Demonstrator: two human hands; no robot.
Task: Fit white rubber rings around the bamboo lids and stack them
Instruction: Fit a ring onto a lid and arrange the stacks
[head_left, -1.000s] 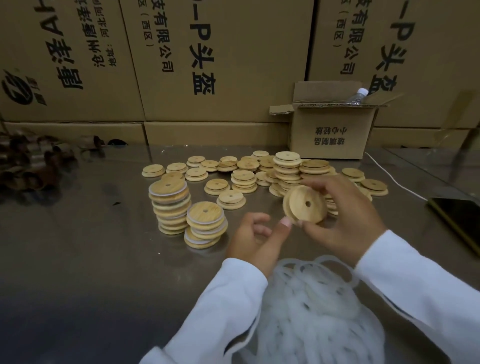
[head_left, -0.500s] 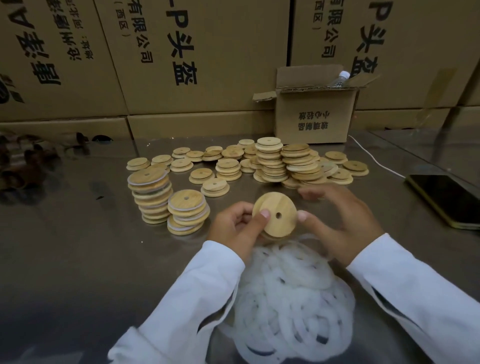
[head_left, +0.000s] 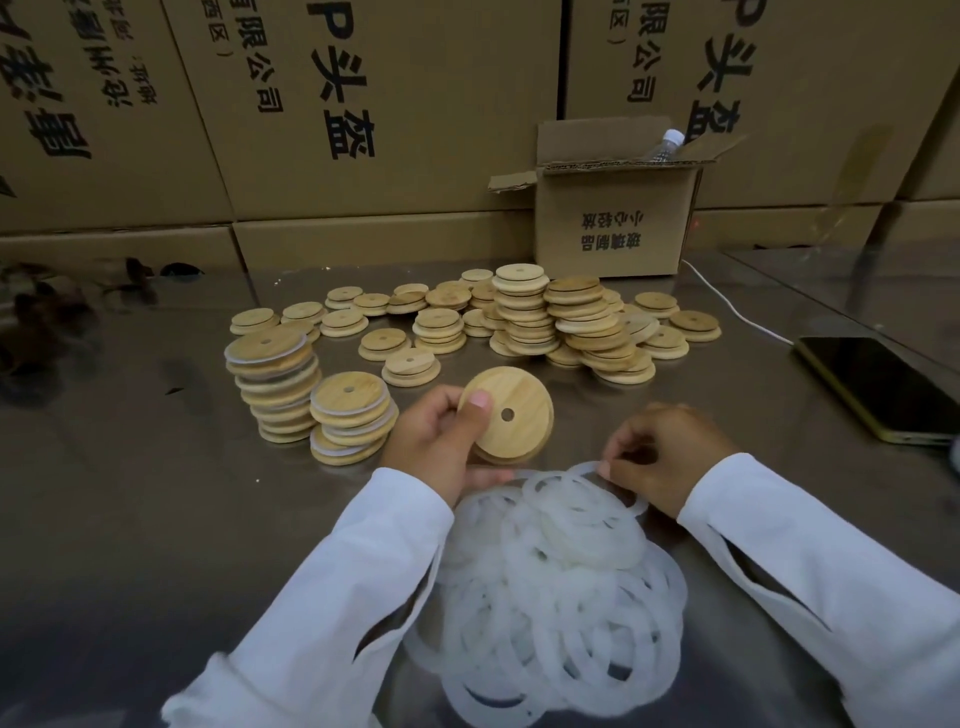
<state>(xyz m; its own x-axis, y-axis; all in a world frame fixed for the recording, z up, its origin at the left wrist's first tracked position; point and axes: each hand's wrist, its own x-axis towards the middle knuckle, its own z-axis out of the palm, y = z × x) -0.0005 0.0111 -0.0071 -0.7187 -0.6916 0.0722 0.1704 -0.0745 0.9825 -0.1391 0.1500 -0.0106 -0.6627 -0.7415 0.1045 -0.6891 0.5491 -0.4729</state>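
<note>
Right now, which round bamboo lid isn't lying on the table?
The round bamboo lid gripped in the left hand, tilted up; the other lids all lie flat on the grey metal table.

Matt pale-wood bamboo lids (head_left: 508, 413); translucent white rubber rings (head_left: 561, 582); glossy steel table (head_left: 130, 519); matt cardboard boxes (head_left: 613, 218).
</note>
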